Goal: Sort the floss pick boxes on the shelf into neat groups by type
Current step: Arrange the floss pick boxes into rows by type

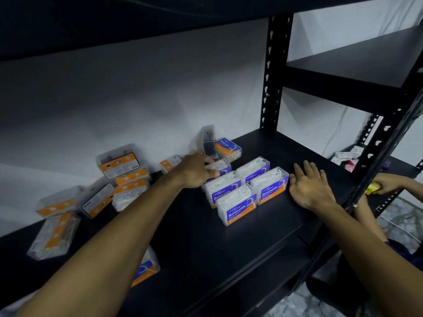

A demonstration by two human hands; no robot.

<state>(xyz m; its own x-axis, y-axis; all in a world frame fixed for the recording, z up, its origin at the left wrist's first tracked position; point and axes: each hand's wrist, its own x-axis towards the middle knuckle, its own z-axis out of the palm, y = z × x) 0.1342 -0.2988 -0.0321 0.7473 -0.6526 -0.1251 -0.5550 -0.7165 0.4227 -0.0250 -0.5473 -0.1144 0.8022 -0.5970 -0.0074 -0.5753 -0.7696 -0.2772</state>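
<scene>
Squaring the Smooth boxes [246, 186] mid-shelf [229, 248] comes first, I judge: my left hand [196, 171] curls fingers on the rear box [218, 168], while my right hand [309, 186] lies flat, fingers straight, bracing the block's side. Unsorted boxes [91, 191] wait leftward.

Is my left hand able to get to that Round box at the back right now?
Probably yes. The left hand already rests on the rear Smooth box, and the Round box lies just beyond it; only the upright clear box beside it might get knocked.
</scene>
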